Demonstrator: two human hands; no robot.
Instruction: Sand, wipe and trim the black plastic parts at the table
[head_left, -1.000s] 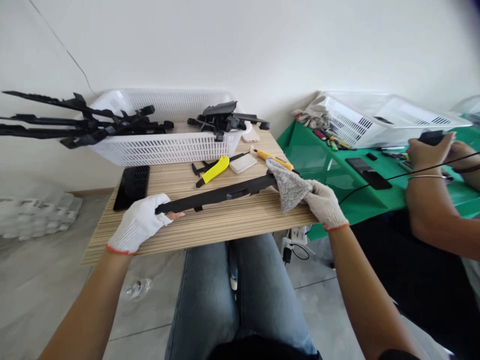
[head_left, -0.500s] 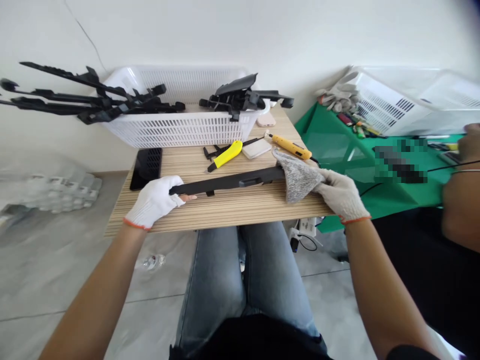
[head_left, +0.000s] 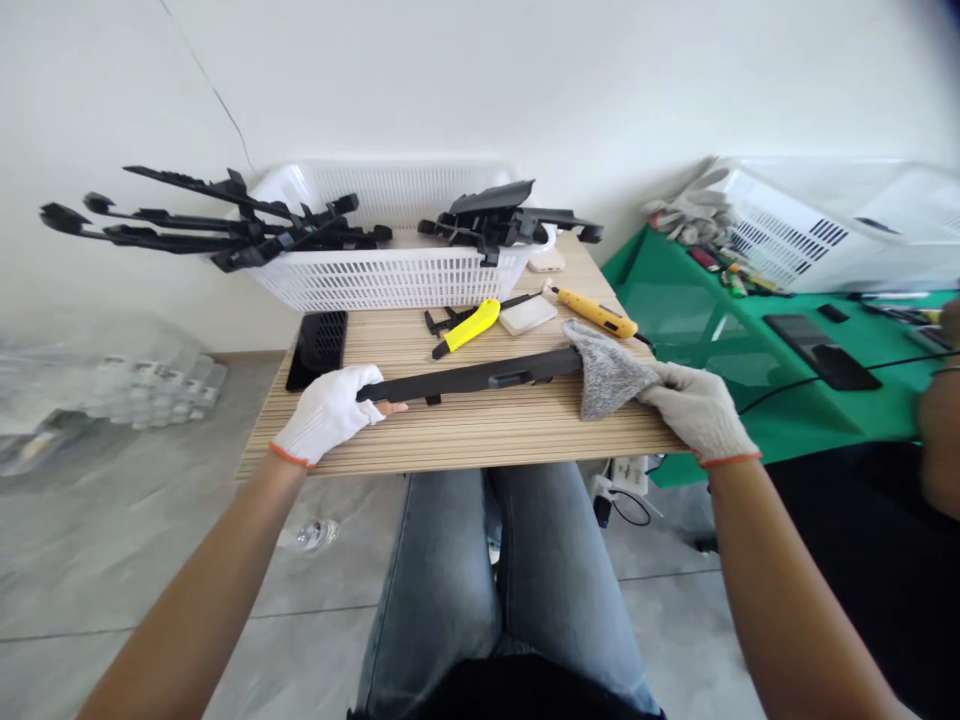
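My left hand (head_left: 330, 412), in a white knit glove with an orange cuff, grips the left end of a long black plastic part (head_left: 465, 380). The part is held across the front of the wooden table, tilted slightly up to the right. Over its right end drapes a mottled grey cloth (head_left: 609, 375). My right hand (head_left: 697, 408), gloved the same way, pinches the cloth's right side; the part's end beneath the cloth is hidden. Just behind the part lie a yellow utility knife (head_left: 472, 326) and a yellow-handled corded tool (head_left: 596, 312).
A white basket (head_left: 397, 285) with several black plastic parts (head_left: 300, 230) stands at the table's back. A black phone (head_left: 318, 350), a white block (head_left: 528, 315) and black calipers (head_left: 442, 322) lie on the wooden table (head_left: 450, 440). On the right, a green-covered table (head_left: 675, 330) adjoins; a co-worker's arm (head_left: 941, 430) is beside it.
The camera view has shifted, so the scene sits lower and farther right. Both hands keep their hold on the black part and the cloth, with little visible movement against the table.
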